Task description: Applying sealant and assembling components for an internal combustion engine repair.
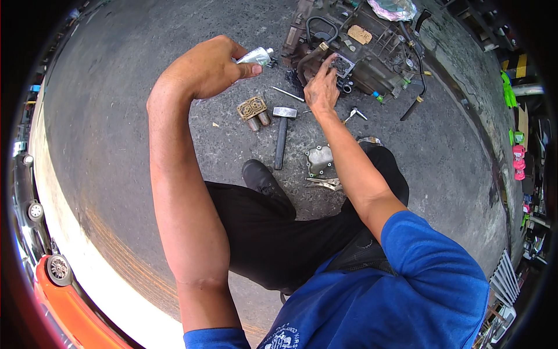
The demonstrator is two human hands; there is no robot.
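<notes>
My left hand [210, 68] is closed around a silver-white squeeze tube [256, 56], its narrow end pointing right toward a large, dirty metal gearbox-like housing [375, 57]. Over on that housing, my right hand [322, 91] reaches with the index finger stretched out to the edge of a squarish flange [344, 66]. Nothing shows in the right hand, and its other fingers are partly bent. A black hose [308, 58] loops beside this hand. Below the tube lie a thin metal rod [288, 93] and a machined part with two cylinders [252, 109].
A hammer [282, 136] lies on the concrete floor before my shoe [261, 180]. Near my right knee are a metal cover [319, 159], locking pliers [324, 183] and a small ratchet [356, 114]. Crumpled plastic [392, 9] sits atop the housing. Cars stand along the left edge.
</notes>
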